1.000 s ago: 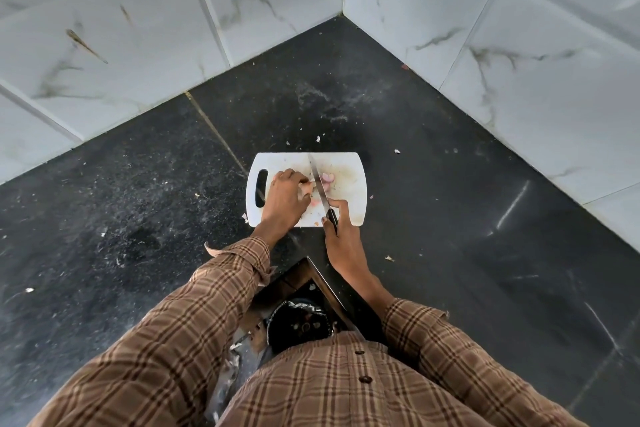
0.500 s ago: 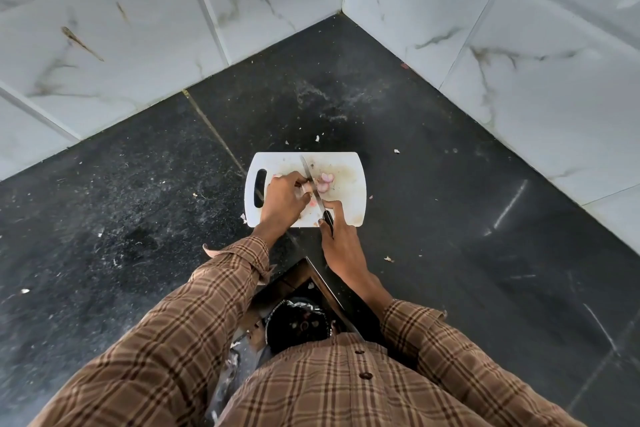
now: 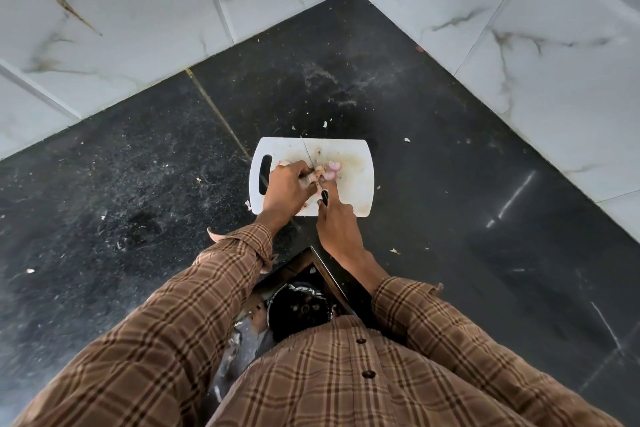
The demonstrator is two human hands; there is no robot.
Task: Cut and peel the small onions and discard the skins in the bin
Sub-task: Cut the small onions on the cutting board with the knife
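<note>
A white cutting board (image 3: 353, 184) lies on the dark counter. My left hand (image 3: 289, 189) pins a small onion (image 3: 311, 178) on the board, fingers curled over it. My right hand (image 3: 337, 224) grips a black-handled knife (image 3: 310, 163), index finger laid along the blade's back; the blade runs away from me beside the left fingertips. Pink peeled onion pieces (image 3: 333, 170) rest just right of the blade. A round bin (image 3: 299, 308) lined with a dark bag sits below the counter edge, between my arms, partly hidden by my shirt.
Marble-tiled walls (image 3: 519, 62) meet in a corner behind the board. Scraps of onion skin (image 3: 394, 251) are scattered over the black counter (image 3: 485, 218). The counter's inner corner edge (image 3: 322, 263) lies right below my right wrist.
The knife blade has shifted left across the board and now points further from me. My left hand has slid slightly left with the onion.
</note>
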